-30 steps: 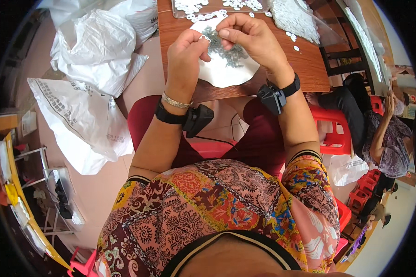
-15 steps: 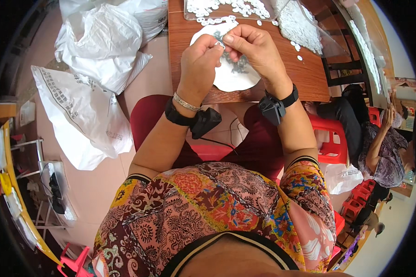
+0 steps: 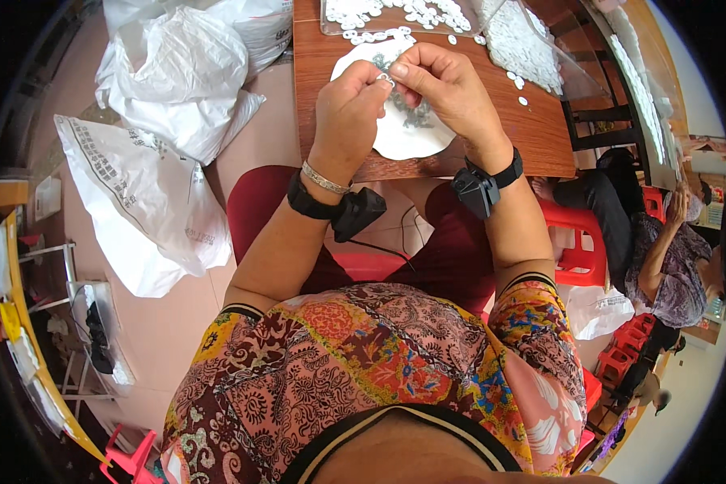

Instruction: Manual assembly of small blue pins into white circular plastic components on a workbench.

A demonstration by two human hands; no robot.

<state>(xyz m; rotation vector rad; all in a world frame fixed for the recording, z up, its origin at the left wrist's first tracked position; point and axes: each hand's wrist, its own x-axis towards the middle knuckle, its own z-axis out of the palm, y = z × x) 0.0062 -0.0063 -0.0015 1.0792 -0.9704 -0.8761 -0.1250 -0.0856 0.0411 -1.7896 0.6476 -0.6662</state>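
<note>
My left hand (image 3: 347, 117) pinches a small white oval plastic piece (image 3: 387, 79) between thumb and fingertips, above a white plate. Against that piece, my right hand (image 3: 453, 97) has its thumb and forefinger pressed together; whatever lies between them is too small to make out. Both hands are closed and their fingertips almost meet. Beneath them the white plate (image 3: 395, 148) rests near the table's front edge. Small greyish, see-through parts (image 3: 417, 118) lie heaped on it, partly hidden by my fingers. Similar white oval pieces (image 3: 375, 37) lie just beyond the plate.
A clear tray (image 3: 324, 22) of white ovals stands at the back of the brown wooden table (image 3: 540, 137). A clear bag (image 3: 520, 48) full of them lies to its right. White sacks (image 3: 173, 81) stand on the floor at left. Another person (image 3: 673, 274) sits at right, near a red stool (image 3: 577, 242).
Both hands stay over the plate, still pinching. The fingertips have shifted very slightly around the white oval piece.
</note>
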